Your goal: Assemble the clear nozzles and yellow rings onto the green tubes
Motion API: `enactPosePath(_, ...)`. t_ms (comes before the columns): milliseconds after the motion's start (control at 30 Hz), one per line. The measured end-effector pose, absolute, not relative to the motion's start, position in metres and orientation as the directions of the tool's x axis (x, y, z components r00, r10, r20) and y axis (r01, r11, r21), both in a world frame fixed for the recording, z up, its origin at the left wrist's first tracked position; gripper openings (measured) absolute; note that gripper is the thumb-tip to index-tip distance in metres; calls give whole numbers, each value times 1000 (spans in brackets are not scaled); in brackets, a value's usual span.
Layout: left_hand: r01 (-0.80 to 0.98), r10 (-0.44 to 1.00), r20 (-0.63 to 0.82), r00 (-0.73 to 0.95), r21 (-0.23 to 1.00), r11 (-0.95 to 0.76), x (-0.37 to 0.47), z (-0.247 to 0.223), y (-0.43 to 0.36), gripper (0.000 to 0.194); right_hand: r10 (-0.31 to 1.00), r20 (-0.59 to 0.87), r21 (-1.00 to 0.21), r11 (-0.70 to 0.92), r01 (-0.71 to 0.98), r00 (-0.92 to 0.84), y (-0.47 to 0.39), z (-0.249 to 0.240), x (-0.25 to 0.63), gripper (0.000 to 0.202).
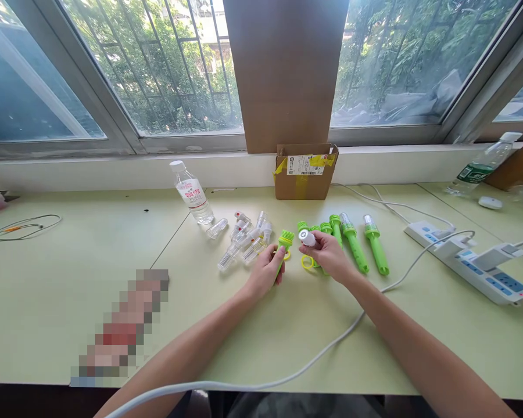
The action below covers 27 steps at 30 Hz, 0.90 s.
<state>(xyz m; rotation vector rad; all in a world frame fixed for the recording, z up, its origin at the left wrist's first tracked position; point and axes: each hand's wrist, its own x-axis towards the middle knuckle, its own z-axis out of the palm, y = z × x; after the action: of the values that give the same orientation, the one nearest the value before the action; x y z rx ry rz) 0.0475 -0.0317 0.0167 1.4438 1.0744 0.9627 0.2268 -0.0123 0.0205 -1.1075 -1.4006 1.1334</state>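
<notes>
My left hand (268, 264) is closed around a green plastic handle (286, 238), its ridged head pointing up. In my right hand (326, 252) is a small white round-ended piece (306, 237), held between thumb and fingers just right of that head; the two are apart. Behind my right hand lie several green handles (335, 229), partly hidden by it. Two assembled green sticks with clear tops (353, 244) (376, 247) rest to the right. Left of my hands is a pile of clear plastic tubes (244, 238). A yellow ring (307, 262) lies beside my right hand.
A water bottle (192, 194) stands behind the clear tubes, and a cardboard box (303, 180) is against the wall. A white power strip (466, 261) sits at right. A white cable (322, 351) crosses the table front, passing by my right forearm. A second bottle (483, 165) stands at far right.
</notes>
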Motion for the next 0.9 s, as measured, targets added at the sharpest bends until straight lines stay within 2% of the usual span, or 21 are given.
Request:
enactPosePath(100, 130, 957, 14, 289, 990, -54, 47, 18, -32, 33, 979, 162, -978, 176, 114, -122, -12, 21, 228, 35)
enactPosePath(300, 171, 949, 29, 313, 981, -86, 44, 16, -31, 33, 978, 202, -954, 208, 214, -51, -13, 21, 233, 35)
enactPosePath(433, 294, 949, 98, 300, 937, -190, 41, 11, -28, 32, 978, 191, -970, 201, 135, -80, -15, 24, 237, 34)
enactPosePath(567, 442, 929, 223, 294, 831, -339, 38, 10, -26, 31, 975, 213, -970, 220, 108, -69, -16, 24, 239, 33)
enactPosePath(667, 472, 917, 253, 308, 796, -378, 38, 11, -26, 31, 971, 219, -966, 230, 114, -100, -14, 23, 242, 33)
enactPosePath(900, 511, 895, 273, 353, 745, -429, 39, 12, -28, 30, 983, 168, -986, 169, 4, -70, -13, 29, 249, 34)
